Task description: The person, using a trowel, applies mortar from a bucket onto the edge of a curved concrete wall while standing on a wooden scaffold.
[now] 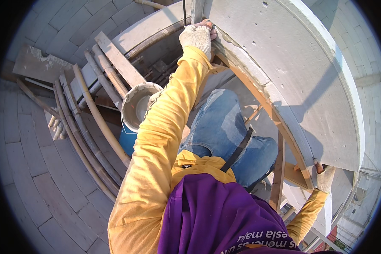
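A large light-grey concrete panel (283, 55) with small pits stretches along my right side; its long edge looks curved. My left hand (197, 37), in a cream knitted glove with bare fingertips, is closed on the panel's far left corner, beside an upright metal piece (197, 10). Low on the right, my right hand (324, 175), gloved the same way, grips the near end of the panel, with the thumb showing and the other fingers hidden. Under the panel's left edge runs a wooden ladder-like frame (266, 106).
A mortar-stained bucket (136, 108) stands left of my knees. Several bamboo poles (99, 116) and a plank (119, 61) lie around it, with a stained board (40, 63) farther left. Block walls (19, 144) rise on the left. Under my legs, openings show a lower level.
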